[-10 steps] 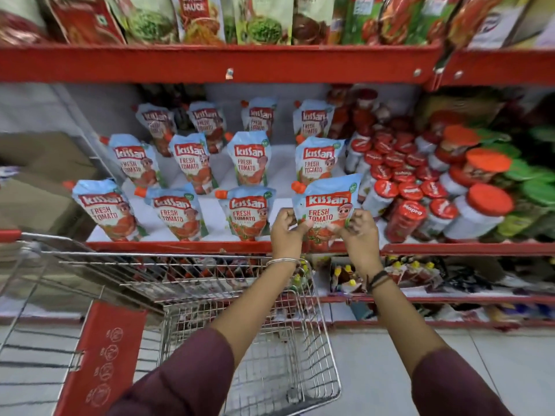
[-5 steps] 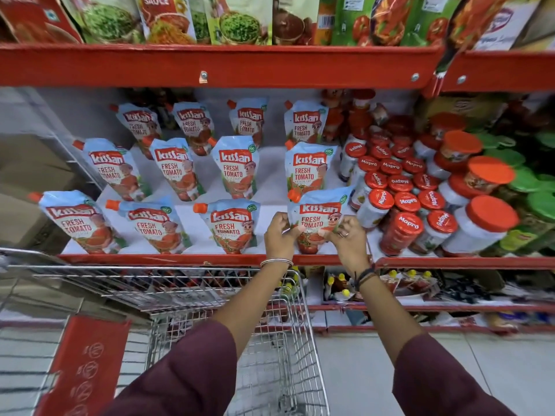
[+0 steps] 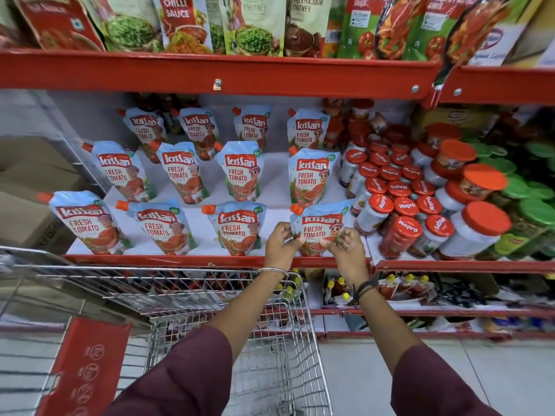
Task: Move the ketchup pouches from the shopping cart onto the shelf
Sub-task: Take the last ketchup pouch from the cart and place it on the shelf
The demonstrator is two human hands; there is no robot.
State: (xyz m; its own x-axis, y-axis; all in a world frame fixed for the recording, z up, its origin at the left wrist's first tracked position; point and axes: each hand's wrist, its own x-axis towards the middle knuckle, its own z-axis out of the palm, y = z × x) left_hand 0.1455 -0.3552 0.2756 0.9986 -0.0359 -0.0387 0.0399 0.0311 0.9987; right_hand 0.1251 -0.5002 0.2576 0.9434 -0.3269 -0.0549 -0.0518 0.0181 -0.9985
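Pouch in hands: blue and white ketchup pouch (image 3: 319,229) with an orange cap, standing at the front right of the pouch rows, its bottom on the shelf (image 3: 168,260).
Words on it: "Kissan FRESH TOMATO", with a cartoon face.
Left hand (image 3: 280,243): grip pinched on the pouch's left edge; a silver bangle sits on the wrist.
Right hand (image 3: 345,247): grip pinched on the pouch's right edge; a ring and dark wrist bands show.
Other pouches (image 3: 237,228): same "Kissan" kind, standing in three rows to the left and behind.
Jars (image 3: 401,235): just right of the held pouch, red lids say "Mapro".
Top shelf packs (image 3: 183,22): one reads "CHILLI SAUCE", others "CHUTNEY".
Shopping cart (image 3: 264,364): silver wire, below the arms, with a red flap.
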